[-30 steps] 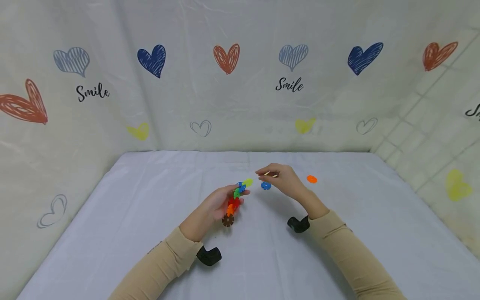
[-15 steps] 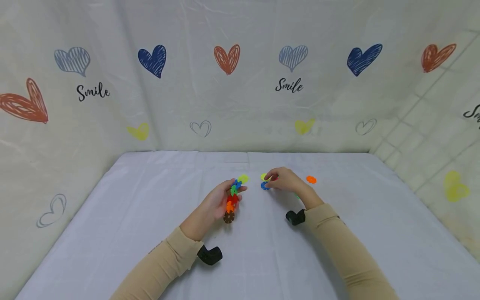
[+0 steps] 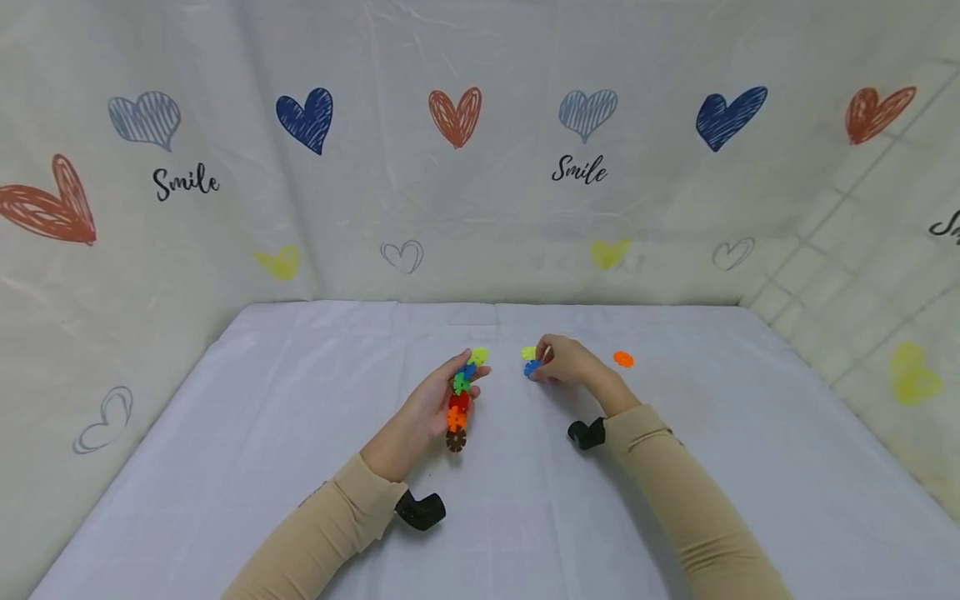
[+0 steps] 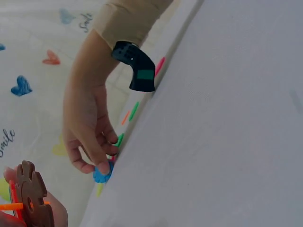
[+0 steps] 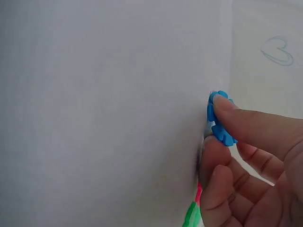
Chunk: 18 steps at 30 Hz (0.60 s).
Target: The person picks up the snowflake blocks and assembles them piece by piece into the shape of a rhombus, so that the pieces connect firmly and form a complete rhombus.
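My left hand (image 3: 429, 410) holds a chain of linked plastic snowflake discs (image 3: 461, 383), with yellow at the far end, then blue, green, red and orange. At the near end a brown snowflake disc (image 4: 33, 196) hangs below the palm. To the right, my right hand (image 3: 567, 363) is low at the tabletop. Its thumb and fingertip pinch a blue snowflake disc (image 5: 223, 135) by the edge, as the right wrist view shows. Just behind that disc lies a loose yellow snowflake disc (image 3: 528, 353).
An orange snowflake disc (image 3: 623, 359) lies farther right on the white-covered table (image 3: 525, 517). Green (image 4: 134, 111) and pink discs (image 4: 160, 65) show edge-on beyond the right hand in the left wrist view. A curtain (image 3: 495, 208) printed with hearts hangs behind the table.
My right hand has come down from above the table to the blue disc and pinches it. My left hand has shifted slightly left, turning the chain more upright.
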Each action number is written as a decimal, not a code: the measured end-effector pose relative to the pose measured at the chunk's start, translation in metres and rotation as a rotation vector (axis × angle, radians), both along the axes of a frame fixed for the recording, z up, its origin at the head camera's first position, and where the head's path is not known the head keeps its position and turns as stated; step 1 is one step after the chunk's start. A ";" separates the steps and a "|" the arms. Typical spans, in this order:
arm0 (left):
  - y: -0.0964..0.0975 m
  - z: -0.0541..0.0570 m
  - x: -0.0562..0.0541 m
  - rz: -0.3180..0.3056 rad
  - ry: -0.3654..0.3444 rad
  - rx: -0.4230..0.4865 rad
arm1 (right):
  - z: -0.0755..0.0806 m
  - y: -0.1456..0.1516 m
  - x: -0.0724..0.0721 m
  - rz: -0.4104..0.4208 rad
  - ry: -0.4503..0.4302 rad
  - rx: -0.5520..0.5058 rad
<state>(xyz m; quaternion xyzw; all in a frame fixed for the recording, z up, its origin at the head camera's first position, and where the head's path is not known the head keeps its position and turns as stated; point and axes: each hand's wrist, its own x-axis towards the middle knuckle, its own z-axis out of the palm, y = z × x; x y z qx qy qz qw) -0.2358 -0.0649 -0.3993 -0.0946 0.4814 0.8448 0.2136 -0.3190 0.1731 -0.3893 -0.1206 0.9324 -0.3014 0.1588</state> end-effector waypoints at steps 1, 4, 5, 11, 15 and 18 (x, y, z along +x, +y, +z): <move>0.000 0.000 0.000 0.002 0.003 0.001 | 0.000 0.000 0.001 -0.004 0.003 -0.007; 0.001 -0.001 0.001 0.014 0.004 0.010 | 0.002 0.000 0.003 -0.024 0.033 -0.052; 0.002 -0.001 0.001 0.022 0.000 0.015 | 0.003 0.000 0.004 -0.034 0.045 -0.082; 0.003 -0.002 0.000 0.062 -0.024 0.017 | 0.010 -0.003 0.009 -0.101 0.088 -0.330; 0.004 -0.002 0.000 0.064 -0.029 0.014 | 0.012 -0.011 0.014 -0.132 0.089 -0.452; 0.005 -0.002 0.000 0.065 -0.041 0.025 | 0.015 -0.020 0.018 -0.127 0.094 -0.524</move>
